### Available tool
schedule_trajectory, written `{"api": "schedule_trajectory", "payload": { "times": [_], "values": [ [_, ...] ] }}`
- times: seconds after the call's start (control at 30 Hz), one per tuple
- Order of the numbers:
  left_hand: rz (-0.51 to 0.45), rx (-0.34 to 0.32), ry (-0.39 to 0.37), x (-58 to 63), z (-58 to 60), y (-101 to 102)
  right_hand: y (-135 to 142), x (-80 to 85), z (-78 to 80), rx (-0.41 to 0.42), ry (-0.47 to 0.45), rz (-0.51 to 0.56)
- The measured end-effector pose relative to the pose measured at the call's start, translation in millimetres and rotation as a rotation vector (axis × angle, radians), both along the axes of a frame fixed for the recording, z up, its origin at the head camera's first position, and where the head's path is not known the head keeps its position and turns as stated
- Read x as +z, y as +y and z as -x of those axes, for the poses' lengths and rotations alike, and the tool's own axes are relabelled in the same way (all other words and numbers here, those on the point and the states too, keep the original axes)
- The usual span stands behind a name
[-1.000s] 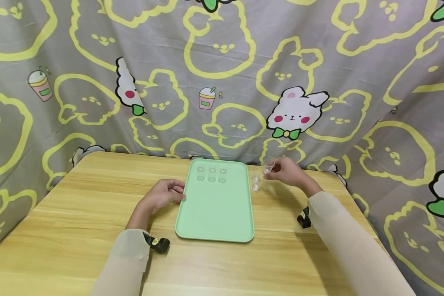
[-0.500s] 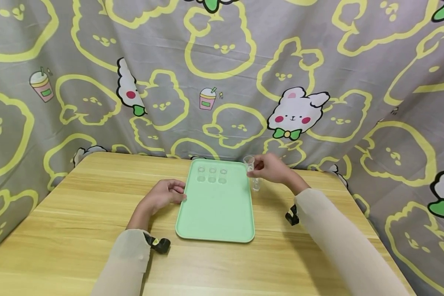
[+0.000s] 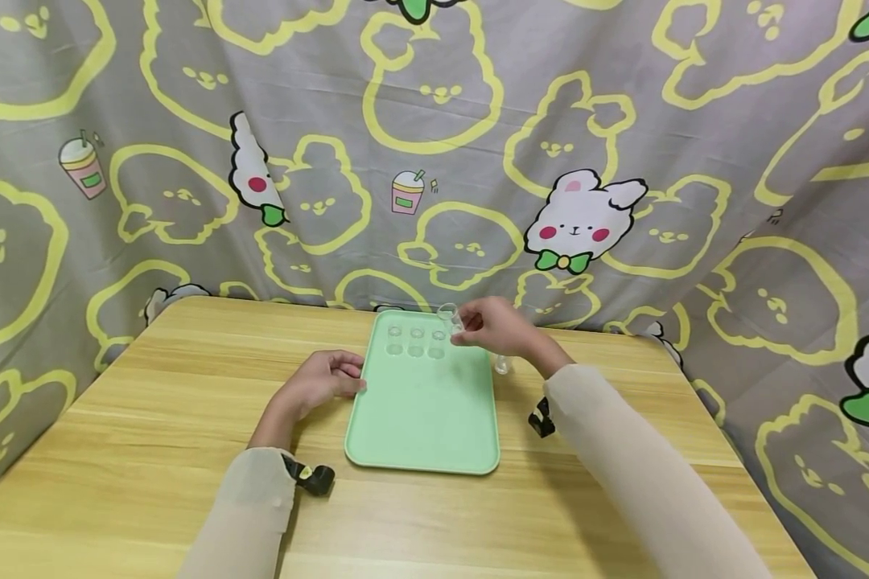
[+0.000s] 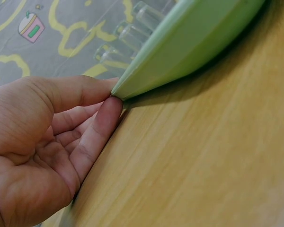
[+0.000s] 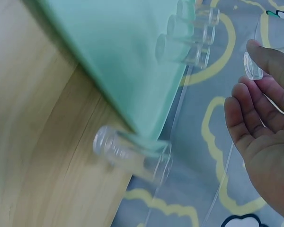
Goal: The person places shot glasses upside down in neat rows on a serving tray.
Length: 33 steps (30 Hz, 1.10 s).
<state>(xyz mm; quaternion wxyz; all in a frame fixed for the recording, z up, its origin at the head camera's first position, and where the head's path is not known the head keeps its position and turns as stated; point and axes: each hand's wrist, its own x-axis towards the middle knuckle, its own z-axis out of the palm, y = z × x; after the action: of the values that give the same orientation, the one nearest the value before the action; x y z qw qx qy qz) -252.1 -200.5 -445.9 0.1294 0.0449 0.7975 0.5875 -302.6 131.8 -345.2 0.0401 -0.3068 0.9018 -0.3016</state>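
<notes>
My left hand (image 3: 322, 378) pinches the left rim of a light green tray (image 3: 420, 426); in the left wrist view thumb and finger meet at its edge. My right hand (image 3: 500, 328) holds a small clear shot glass (image 3: 450, 314) above the tray's far right part. Its thick base (image 5: 253, 66) shows between thumb and fingers in the right wrist view. Three similar glasses (image 3: 416, 342) stand in a row at the tray's far end, left of the held one. Another clear glass (image 5: 132, 153) stands on the table just right of the tray, partly hidden by my right hand in the head view.
The tray lies on a wooden table (image 3: 152, 386). A patterned grey curtain (image 3: 319, 104) hangs behind the table's far edge and along its sides. Bare table surface extends left, right and in front of the tray.
My right hand has carried the shot glass leftward from right of the tray to over its far end, near the row. The left hand has stayed at the rim.
</notes>
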Motion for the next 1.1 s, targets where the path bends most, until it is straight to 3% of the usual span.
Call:
{"api": "schedule_trajectory", "payload": {
  "times": [0.57, 1.1],
  "values": [
    [-0.003, -0.004, -0.005, -1.0, 1.1, 0, -44, -9.3, 5.6, 0.030, -0.003, -0.009],
    [-0.002, 0.005, -0.013, -1.3, 2.8, -1, -63, -27.2, 6.4, 0.050, -0.045, 0.024]
  ]
}}
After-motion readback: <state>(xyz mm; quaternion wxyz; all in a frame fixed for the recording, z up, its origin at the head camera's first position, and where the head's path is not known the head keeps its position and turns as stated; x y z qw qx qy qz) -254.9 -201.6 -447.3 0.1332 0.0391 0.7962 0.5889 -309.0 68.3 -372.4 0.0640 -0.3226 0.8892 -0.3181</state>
